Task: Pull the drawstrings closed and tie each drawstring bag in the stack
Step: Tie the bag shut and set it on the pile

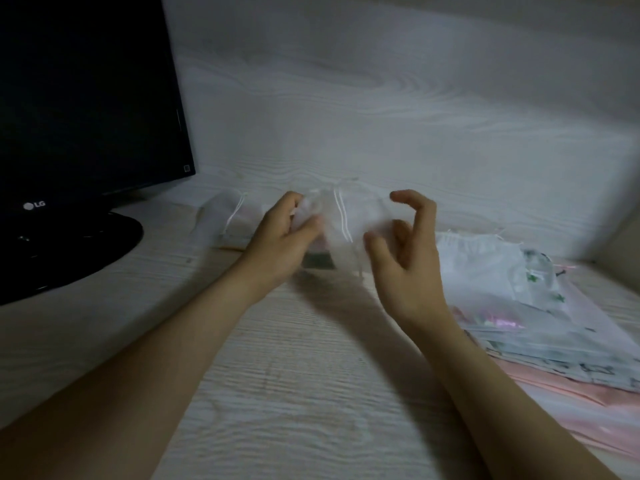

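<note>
Crosswise sheer bag (347,213) in left hand (282,234)

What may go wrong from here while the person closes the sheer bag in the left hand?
Only the left hand grips the sheer drawstring bag; the right hand is open beside it, so the bag may twist or slip when a string is pulled.
The white drawstring is thin and hangs loose, so the right hand may miss it.
The stack of bags lies close to the right forearm, which may push it askew.
</note>
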A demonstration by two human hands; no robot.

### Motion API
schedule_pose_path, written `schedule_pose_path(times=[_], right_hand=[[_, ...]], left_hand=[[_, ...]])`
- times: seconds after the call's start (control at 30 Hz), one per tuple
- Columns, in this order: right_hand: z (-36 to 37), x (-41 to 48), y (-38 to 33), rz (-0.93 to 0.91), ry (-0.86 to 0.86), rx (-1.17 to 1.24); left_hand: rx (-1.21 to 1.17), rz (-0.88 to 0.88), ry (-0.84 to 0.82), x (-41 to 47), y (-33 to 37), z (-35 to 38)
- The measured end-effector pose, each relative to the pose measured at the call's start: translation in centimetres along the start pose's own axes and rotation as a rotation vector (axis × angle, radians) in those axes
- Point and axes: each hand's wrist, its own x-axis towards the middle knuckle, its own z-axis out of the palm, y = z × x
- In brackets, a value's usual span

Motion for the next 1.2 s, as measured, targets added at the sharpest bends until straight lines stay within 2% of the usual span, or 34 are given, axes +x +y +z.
schedule_pose_path(times=[0.1, 0.17, 0.27, 0.4, 0.47, 0.53, 0.67, 0.73, 0.9, 0.97, 1.1, 1.2], right_hand=[[1.3, -0.2, 0.4, -0.059, -0.07, -0.205], [2.3, -0.4, 0.3, -0.019, -0.116, -0.285], [3.5, -0.6, 0.8, 0.007, -0.192, -0.35], [4.3, -0.8, 1.1, -0.003, -0.29, -0.405], [4.6, -0.9, 1.1, 0.002, -0.326, -0.418], [4.9, -1.0, 1.1, -0.009, -0.344, -0.434], [5.1, -1.0, 1.2, -0.017, -0.377, -0.475], [5.1, -1.0, 1.3, -0.008, -0.395, -0.486], [5.1, -0.9, 1.5, 0.0, -0.417, -0.494], [5.1, -0.9, 1.5, 0.006, -0.423, -0.506], [5.0, -0.9, 1.4, 0.017, -0.421, -0.52], [4.9, -0.8, 1.3, 0.034, -0.426, -0.523]], left_hand=[[-0.013, -0.01, 0.116, 0.3, 0.1, -0.6], [0.063, 0.031, 0.237, 0.7, 0.0, -1.2], [0.225, 0.045, 0.406, 1.3, -0.8, -2.5], [0.553, 0.093, 0.485, 1.8, -1.9, -4.6], [0.692, 0.025, 0.522, 1.9, -2.7, -5.3], [0.833, -0.14, 0.584, 1.9, -3.3, -5.5], [0.81, -0.312, 0.683, 1.8, -4.0, -5.8], [0.838, -0.354, 0.627, 2.0, -4.1, -6.0], [1.04, -0.51, 0.291, 1.4, -3.8, -4.2], [1.126, -0.562, 0.205, 1.2, -3.7, -3.4], [1.107, -0.629, 0.185, 1.5, -3.5, -3.4], [1.042, -0.582, 0.213, 1.6, -3.6, -4.0]])
